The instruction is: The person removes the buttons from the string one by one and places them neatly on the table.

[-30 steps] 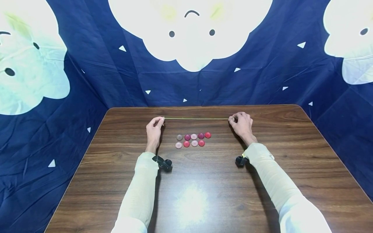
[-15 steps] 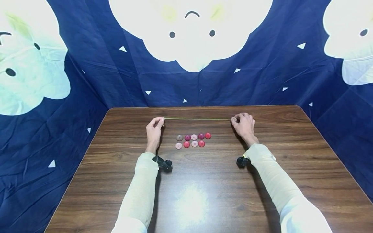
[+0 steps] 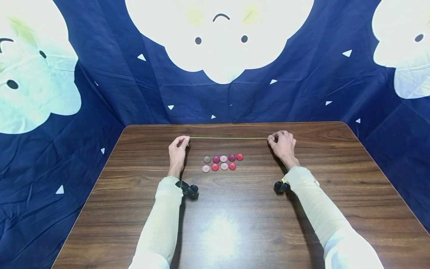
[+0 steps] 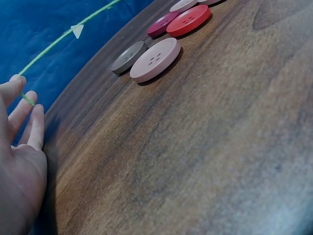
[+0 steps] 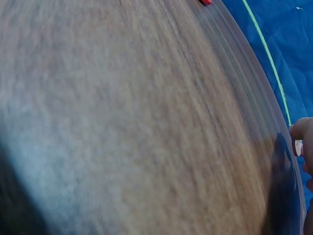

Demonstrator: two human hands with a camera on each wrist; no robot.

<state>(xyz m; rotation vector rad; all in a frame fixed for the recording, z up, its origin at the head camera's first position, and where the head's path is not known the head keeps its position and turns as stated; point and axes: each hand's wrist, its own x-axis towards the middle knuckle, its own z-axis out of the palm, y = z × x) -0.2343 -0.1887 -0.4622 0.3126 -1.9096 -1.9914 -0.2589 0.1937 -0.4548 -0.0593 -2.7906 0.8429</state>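
A thin yellow-green string [image 3: 228,138] runs taut and nearly level between my two hands. My left hand [image 3: 177,153] pinches its left end between thumb and fingertip; a short tail hangs below the pinch in the left wrist view. My right hand [image 3: 283,146] pinches the string's other end. A small pale, round shape [image 3: 270,138] shows at the right fingertips; I cannot tell whether it is a button or a fingertip. On the table between the hands lie two rows of round buttons, among them a grey one [image 3: 206,159], a pink one [image 4: 155,59] and a red one [image 3: 239,157].
The brown wooden table [image 3: 235,201] has a bright glare patch near its front. A blue cloth [image 3: 215,101] with white clouds stands behind the far edge and along both sides. Black wrist cameras sit at both wrists, the left camera [image 3: 188,189] close to the tabletop.
My right hand has moved slightly to the right, and the stretch of string between the hands has grown a little longer. My left hand and the buttons have stayed in place.
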